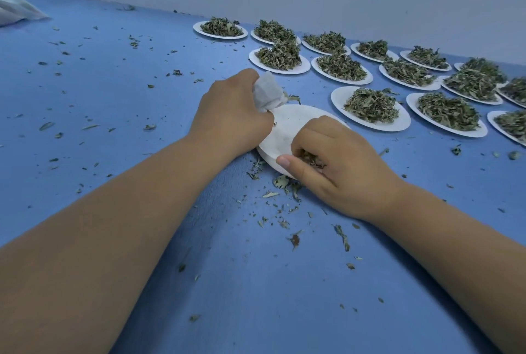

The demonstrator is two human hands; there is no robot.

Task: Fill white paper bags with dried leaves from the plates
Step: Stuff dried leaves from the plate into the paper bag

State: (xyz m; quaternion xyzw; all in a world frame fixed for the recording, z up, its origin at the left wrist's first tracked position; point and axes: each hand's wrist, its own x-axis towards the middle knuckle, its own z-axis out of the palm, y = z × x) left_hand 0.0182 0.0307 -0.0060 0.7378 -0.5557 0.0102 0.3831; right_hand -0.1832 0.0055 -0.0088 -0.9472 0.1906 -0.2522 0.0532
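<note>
My left hand (230,114) grips a small white paper bag (267,93), its crumpled body sticking up past my fingers, with a leaf poking out at its right. Just below it lies a white paper plate (287,126), nearly bare. My right hand (333,166) rests on the plate's near edge, fingers curled round a pinch of dried leaves (308,158). Both hands sit close together over this plate on the blue table (142,97).
Several white plates heaped with dried green leaves (370,106) stand in rows at the back right, along the pale wall. Loose leaf bits (284,183) are scattered over the table. A pale bag-like object (17,10) lies at the far left.
</note>
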